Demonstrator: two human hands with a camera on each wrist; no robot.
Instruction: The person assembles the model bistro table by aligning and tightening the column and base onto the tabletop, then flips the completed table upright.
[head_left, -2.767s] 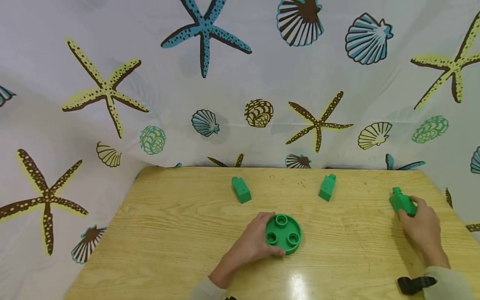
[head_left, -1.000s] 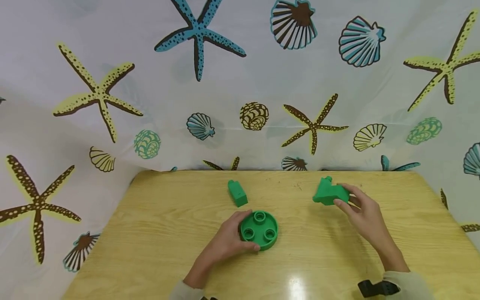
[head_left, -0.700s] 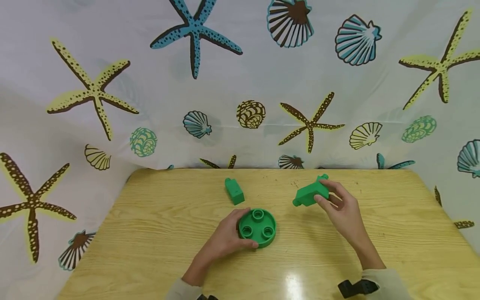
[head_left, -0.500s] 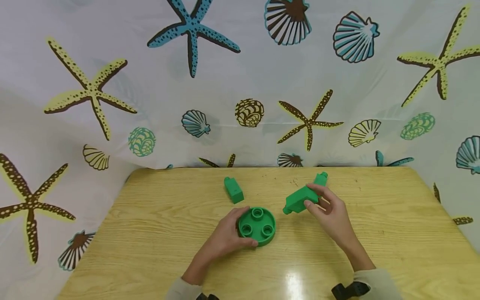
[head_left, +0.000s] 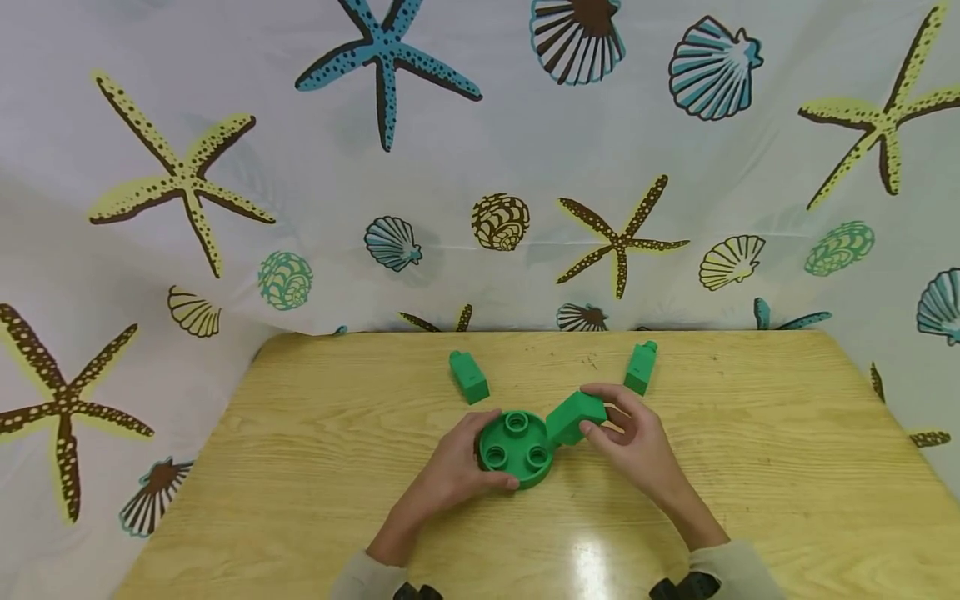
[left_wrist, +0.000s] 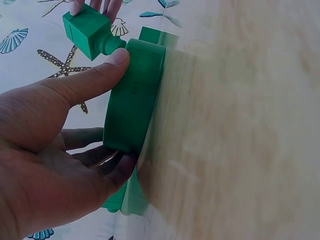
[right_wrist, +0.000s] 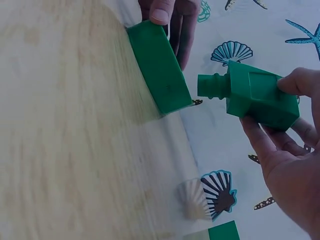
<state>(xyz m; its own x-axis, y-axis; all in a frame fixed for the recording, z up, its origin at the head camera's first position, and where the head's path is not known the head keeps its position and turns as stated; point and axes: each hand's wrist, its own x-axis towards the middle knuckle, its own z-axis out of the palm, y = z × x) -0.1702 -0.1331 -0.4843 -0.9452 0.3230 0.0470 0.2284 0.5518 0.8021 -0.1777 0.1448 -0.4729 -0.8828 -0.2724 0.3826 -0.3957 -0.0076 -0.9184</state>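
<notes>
A round green plastic base (head_left: 517, 479) with a raised rim and three ring-shaped sockets lies on the table, sockets up. My left hand (head_left: 453, 471) grips it from the left, thumb at the near side and fingers round the far side. My right hand (head_left: 633, 442) pinches a green block-shaped piece (head_left: 579, 415) between thumb and fingers. In the right wrist view its ribbed, threaded-looking neck (right_wrist: 212, 86) points toward the round base. That neck tilts down over the base's right rim in the head view, close to the right socket (head_left: 537, 456).
Two more green block-shaped pieces with necks lie on the table further back, one at the left (head_left: 469, 377) and one at the right (head_left: 641, 368). The wooden table (head_left: 315, 467) ends at a white cloth (head_left: 450, 183) printed with starfish and shells.
My right hand has brought the green piece from the table's far right leftward to the round base, turning its neck toward it. My left hand keeps hold of the base, which has shifted slightly left.
</notes>
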